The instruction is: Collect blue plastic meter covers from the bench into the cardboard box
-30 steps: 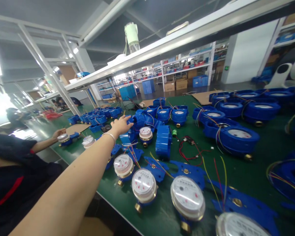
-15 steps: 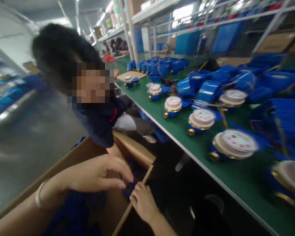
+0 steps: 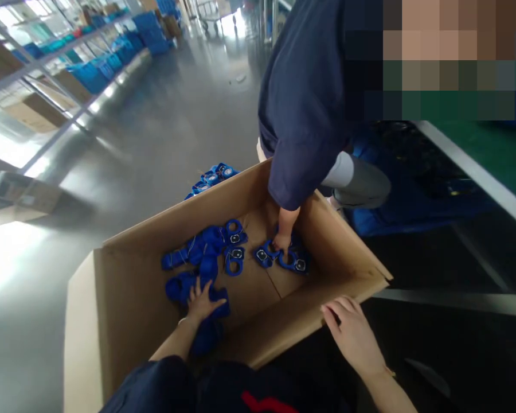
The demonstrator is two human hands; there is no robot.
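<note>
One cardboard box (image 3: pixel 124 275) – blue parts (image 3: pixel 206 252) are pressed under the left hand (image 3: pixel 202 302), fingers spread; at four o'clock its rim is touched by the right hand (image 3: pixel 352 332), fingers loose – a co-worker's hand (image 3: pixel 282 241) is among the parts.

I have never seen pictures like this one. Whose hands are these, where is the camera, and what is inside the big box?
The camera sits on a person's head and looks down, so the arms coming from the bottom edge belong to that person. There is no machine here, only bare hands.

The left hand reaches down into a large cardboard box standing on the floor and rests on a pile of blue plastic parts. The right hand lies on the near wall of the box, at its right corner.

A second person in a dark blue top bends over the box from the far side. The co-worker's hand touches another small group of blue parts. More blue parts lie on the floor behind the box.

At the right you see the edge of a green table.
</note>
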